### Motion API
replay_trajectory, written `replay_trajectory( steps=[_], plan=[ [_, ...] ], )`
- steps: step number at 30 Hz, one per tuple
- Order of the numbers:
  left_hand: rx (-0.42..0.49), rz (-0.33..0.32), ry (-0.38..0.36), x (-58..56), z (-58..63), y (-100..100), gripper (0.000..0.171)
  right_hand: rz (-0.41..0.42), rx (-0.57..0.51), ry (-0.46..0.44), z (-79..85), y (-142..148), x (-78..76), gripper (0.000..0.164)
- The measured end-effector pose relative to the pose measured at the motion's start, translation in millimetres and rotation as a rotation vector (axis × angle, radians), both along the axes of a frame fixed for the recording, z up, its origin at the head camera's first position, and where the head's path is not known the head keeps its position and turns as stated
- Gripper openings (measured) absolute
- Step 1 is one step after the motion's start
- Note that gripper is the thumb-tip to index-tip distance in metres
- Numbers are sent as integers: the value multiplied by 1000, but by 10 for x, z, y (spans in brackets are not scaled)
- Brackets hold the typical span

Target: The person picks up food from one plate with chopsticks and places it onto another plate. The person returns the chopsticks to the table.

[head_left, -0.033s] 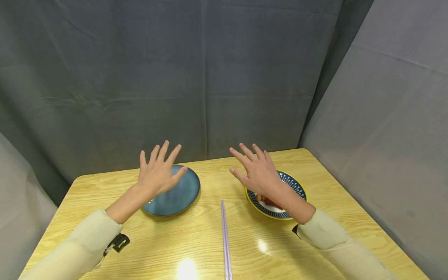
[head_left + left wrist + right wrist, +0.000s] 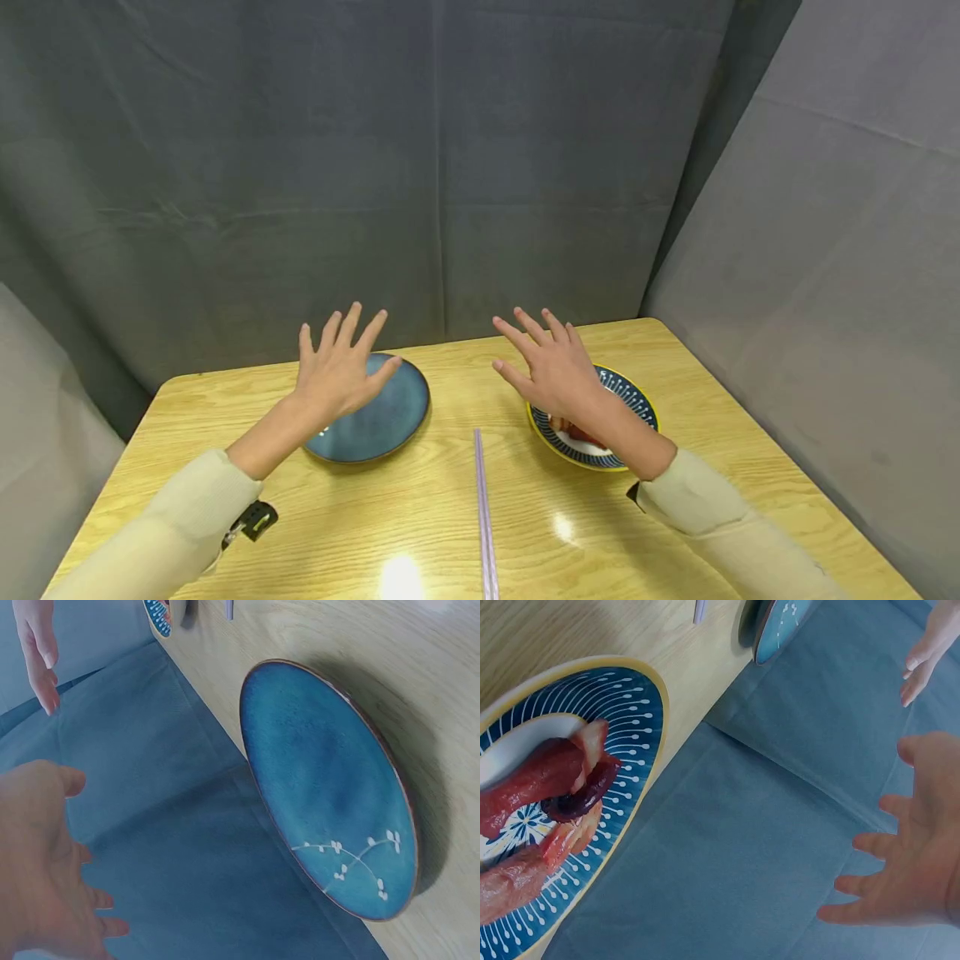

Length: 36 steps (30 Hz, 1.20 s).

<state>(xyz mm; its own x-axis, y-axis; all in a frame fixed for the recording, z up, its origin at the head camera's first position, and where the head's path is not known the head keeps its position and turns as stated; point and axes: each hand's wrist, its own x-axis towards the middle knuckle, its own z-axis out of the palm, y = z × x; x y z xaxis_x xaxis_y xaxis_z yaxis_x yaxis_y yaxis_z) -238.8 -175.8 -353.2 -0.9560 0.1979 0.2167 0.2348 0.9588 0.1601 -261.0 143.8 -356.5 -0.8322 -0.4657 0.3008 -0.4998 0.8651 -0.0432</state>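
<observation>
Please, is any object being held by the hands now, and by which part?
Nothing is held: the left hand and right hand are raised, open and empty; the lilac chopsticks lie on the table.

Cream sleeves (image 2: pixel 176 521), black buckled strap (image 2: pixel 258 518)

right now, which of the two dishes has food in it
The yellow-rimmed dish near the right hand: reddish pieces lie in it; the blue plate shows only a white sprig design.

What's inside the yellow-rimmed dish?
Reddish, meat-like pieces lie in the dish, over a floral pattern. What's beneath them is covered; in the head view, the right hand hides part too.
</observation>
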Motion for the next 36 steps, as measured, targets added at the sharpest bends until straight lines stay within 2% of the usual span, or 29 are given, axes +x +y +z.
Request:
replay_trajectory(
  steps=[5, 12, 16, 23, 28, 36],
  plan=[
    [5, 14, -12, 41, -61, -113, 75, 46, -24, 39, -53, 9, 20, 61],
    [39, 32, -56, 91, -298, -310, 73, 195, -55, 103, -194, 59, 136, 53],
    [43, 54, -68, 110, -458, -447, 67, 263, -59, 77, -258, 48, 196, 46],
    [79, 78, -116, 142, -695, -612, 62, 330, -52, 26, -383, 20, 293, 35],
    [89, 90, -111, 143, -792, -672, 61, 399, -33, 31, -472, 4, 353, 34],
    [61, 99, -87, 109, -912, -739, 57, 457, -8, -5, -577, -27, 449, 37]
  ],
)
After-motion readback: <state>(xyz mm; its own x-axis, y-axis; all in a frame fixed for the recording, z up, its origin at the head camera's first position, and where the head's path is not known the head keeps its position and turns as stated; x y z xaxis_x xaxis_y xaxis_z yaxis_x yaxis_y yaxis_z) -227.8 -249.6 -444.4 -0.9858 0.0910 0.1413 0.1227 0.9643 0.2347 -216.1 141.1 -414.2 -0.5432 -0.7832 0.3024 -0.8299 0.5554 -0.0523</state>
